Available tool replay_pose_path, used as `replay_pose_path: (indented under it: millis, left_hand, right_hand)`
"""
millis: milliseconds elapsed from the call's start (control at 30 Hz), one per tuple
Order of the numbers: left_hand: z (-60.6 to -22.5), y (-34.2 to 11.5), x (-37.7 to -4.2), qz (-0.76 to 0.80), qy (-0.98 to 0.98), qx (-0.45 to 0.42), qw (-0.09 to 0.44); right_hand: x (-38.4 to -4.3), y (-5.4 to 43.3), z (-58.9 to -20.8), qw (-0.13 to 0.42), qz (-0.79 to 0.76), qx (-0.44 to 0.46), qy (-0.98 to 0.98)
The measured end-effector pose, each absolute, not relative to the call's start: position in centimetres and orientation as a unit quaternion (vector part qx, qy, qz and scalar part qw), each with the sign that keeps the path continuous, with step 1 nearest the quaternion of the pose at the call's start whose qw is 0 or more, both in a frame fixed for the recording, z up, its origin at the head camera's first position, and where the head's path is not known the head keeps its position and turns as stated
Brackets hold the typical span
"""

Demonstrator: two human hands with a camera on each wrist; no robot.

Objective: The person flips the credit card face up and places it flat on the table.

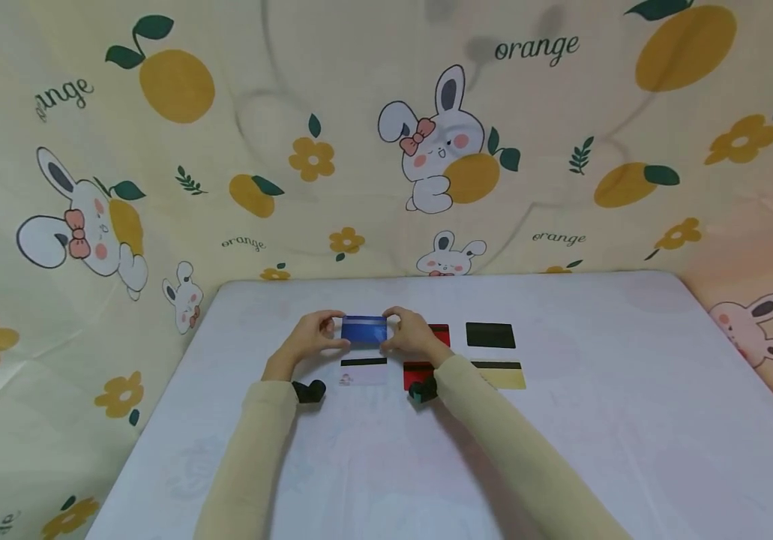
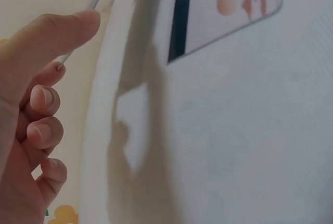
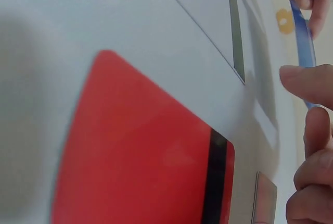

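Note:
A blue card (image 1: 364,331) is held up by its two ends over the far part of the table. My left hand (image 1: 312,335) pinches the left end between thumb and fingers. At the right end, my right hand (image 1: 413,334) grips it the same way. In the right wrist view the blue card (image 3: 303,39) appears at a steep slant, raised off the white surface. Just nearer to me lies a pale card (image 1: 363,373) with a dark stripe. Two red cards lie under my right hand and wrist, the nearer one (image 3: 151,151) striped black; both are partly covered.
A black card (image 1: 490,335) and a gold card (image 1: 504,376) with a dark stripe lie at the right of the group. The white table (image 1: 595,420) ends at a patterned curtain (image 1: 359,90) behind. A dark band (image 1: 310,391) sits at each wrist.

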State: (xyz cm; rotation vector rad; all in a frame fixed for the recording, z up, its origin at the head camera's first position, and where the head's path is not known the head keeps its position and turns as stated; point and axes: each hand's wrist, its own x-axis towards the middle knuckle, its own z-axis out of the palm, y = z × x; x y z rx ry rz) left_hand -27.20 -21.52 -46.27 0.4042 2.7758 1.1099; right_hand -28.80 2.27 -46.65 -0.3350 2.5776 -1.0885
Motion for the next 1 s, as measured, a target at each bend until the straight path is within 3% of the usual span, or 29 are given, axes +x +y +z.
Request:
replay_pose_path:
  millis: [1000]
  left_hand:
    - [-45.0,-21.3,-26.0,0.382,0.914,0.128,0.040]
  right_hand:
    - [-27.9,3.8,-45.3,0.139,-0.512,-0.167,0.831]
